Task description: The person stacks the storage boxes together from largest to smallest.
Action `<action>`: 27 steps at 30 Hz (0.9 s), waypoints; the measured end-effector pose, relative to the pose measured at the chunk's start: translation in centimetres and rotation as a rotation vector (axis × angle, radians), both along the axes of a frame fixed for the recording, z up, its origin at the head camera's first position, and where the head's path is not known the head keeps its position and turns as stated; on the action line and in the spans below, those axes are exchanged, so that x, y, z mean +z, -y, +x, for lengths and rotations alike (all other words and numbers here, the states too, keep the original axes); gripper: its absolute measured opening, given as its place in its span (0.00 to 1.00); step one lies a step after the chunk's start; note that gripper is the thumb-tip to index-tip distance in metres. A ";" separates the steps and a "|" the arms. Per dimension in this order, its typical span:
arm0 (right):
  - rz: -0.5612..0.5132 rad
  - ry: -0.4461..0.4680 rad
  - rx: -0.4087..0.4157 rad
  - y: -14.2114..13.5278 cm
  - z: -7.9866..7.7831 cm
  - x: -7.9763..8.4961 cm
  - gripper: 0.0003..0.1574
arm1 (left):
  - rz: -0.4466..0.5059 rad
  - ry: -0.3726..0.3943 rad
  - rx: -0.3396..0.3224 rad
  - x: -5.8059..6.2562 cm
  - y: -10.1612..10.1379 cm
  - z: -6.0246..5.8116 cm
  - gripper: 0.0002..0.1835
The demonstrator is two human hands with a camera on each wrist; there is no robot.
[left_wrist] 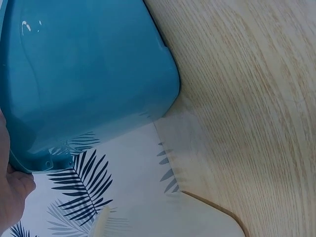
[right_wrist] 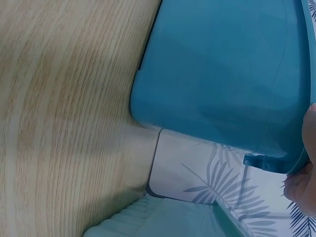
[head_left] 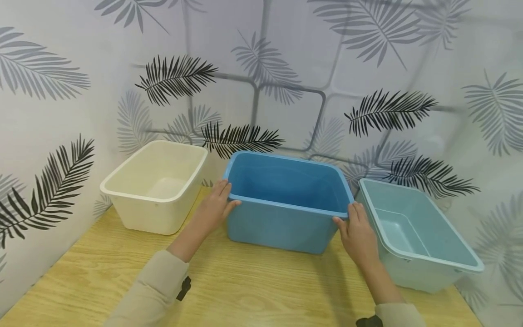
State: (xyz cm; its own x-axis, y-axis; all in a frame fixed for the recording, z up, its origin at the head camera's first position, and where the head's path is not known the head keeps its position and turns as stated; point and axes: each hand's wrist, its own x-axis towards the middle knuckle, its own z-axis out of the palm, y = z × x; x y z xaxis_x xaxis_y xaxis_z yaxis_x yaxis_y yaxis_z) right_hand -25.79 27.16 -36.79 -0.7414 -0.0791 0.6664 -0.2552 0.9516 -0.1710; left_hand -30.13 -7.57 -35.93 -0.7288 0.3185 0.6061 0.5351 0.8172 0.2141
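A deep blue plastic tub (head_left: 279, 227) stands on the wooden table in the middle of the head view, its inside bare. My left hand (head_left: 213, 208) grips its rim at the near left corner, thumb along the front and fingers over the side. At the near right corner my right hand (head_left: 357, 231) holds the same rim in a like way. Both wrist views show the blue tub's outer wall close up, with its base at the wood; fingers (left_wrist: 19, 185) curl under the rim on the left, and fingers (right_wrist: 298, 185) do so on the right.
A cream tub (head_left: 149, 215) stands to the left, behind my left forearm. Right of the blue tub is a pale green tub (head_left: 416, 268), close beside my right hand. The wooden table (head_left: 245, 290) runs back to a wall (head_left: 294, 54) covered with leaf patterns.
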 end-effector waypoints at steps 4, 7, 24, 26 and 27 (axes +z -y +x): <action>0.011 -0.033 0.007 0.1 0.0 -0.1 0.34 | 0.003 -0.006 0.002 -0.2 0.1 0.1 0.31; 0.014 -0.045 0.011 0.0 0.1 -0.2 0.34 | 0.000 -0.010 0.003 -0.3 0.1 0.1 0.31; 0.012 -0.045 0.013 0.2 0.8 -0.1 0.35 | -0.013 -0.022 0.016 -0.4 0.3 0.6 0.32; 0.014 -0.051 0.014 0.2 0.9 -0.1 0.36 | -0.014 -0.025 0.014 -0.4 0.3 0.7 0.32; 0.015 -0.054 0.014 0.2 0.9 -0.1 0.36 | -0.015 -0.029 0.012 -0.4 0.3 0.7 0.32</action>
State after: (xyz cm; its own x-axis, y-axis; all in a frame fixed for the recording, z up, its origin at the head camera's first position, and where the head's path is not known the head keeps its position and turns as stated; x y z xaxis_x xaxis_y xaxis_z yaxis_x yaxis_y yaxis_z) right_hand -24.85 26.95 -36.89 -0.7034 -0.0991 0.7039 -0.2768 0.9502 -0.1429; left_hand -29.41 -7.88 -36.33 -0.7145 0.3196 0.6223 0.5315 0.8264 0.1857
